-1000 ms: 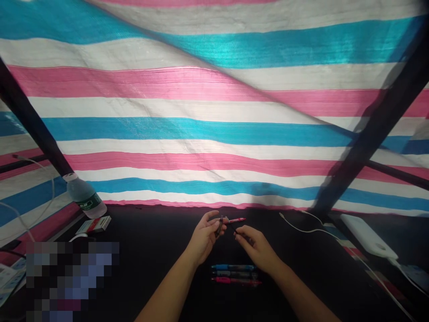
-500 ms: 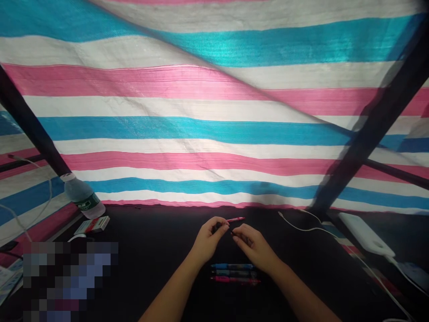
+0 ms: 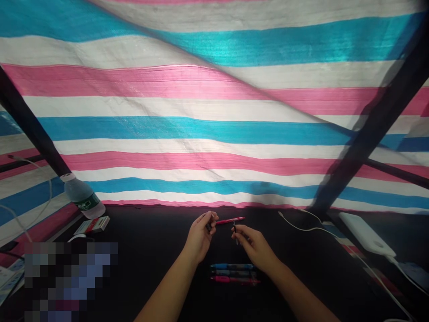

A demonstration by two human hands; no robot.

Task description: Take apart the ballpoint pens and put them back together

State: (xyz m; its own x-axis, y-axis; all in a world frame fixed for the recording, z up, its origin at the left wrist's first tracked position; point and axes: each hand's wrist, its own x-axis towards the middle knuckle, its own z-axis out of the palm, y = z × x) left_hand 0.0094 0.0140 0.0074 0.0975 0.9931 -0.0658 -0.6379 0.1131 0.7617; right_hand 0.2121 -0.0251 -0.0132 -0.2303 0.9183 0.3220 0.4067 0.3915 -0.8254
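My left hand is closed around a short dark piece, mostly covered by the fingers; it may be part of a pen. A small gap to the right, my right hand pinches a thin dark stick-like piece with a lighter upper end, held nearly upright. Behind and between the hands lies a red pen on the black table. Nearer to me, a blue pen, a dark pen with a bluish end and a pink pen lie side by side, one below another.
A bottle with a green label and a small box stand at the back left. To the right are a white power strip and a white cable. Striped sheeting rises behind the black table.
My hands have moved apart from where they nearly met. The left one has shifted left and turned, and the thin piece in my right fingers now shows upright. More of the red pen is visible.
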